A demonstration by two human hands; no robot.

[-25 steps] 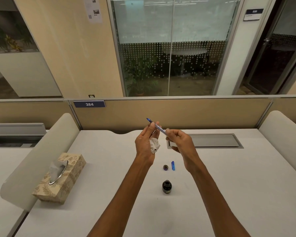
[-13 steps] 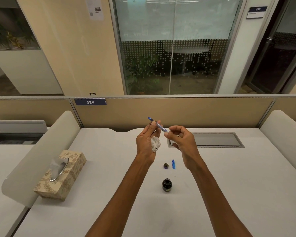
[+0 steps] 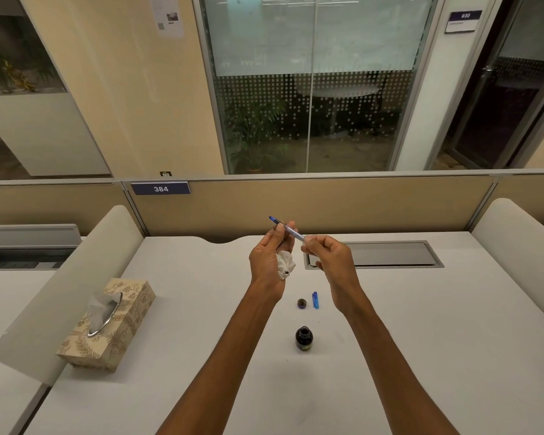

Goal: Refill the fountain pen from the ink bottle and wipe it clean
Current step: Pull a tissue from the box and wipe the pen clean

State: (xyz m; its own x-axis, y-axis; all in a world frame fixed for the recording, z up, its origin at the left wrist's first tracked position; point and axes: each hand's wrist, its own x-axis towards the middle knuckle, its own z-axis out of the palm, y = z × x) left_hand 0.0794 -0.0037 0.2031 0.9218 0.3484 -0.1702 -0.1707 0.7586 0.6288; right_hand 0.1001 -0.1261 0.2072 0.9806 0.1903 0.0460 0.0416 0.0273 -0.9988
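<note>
White bench (image 3: pixel 201 309) carries the open ink bottle (image 3: pixel 304 338), its cap (image 3: pixel 301 303) and a blue pen cap (image 3: pixel 315 300). Above them, the left hand (image 3: pixel 269 257) pinches the pen (image 3: pixel 288 229) and palms a stained tissue (image 3: pixel 285 264); the right hand (image 3: pixel 332 262) closes its grip on the pen's other end. Wiping well probably means rotating the pen slowly inside the tissue.

A patterned tissue box (image 3: pixel 106 324) stands on the table (image 3: pixel 437 340) at lower left, a tissue poking from its slot. A grey cable hatch (image 3: pixel 393 254) sits in the table at centre right. A "384" plate (image 3: pixel 161 188) hangs on the partition (image 3: pixel 327 205).
</note>
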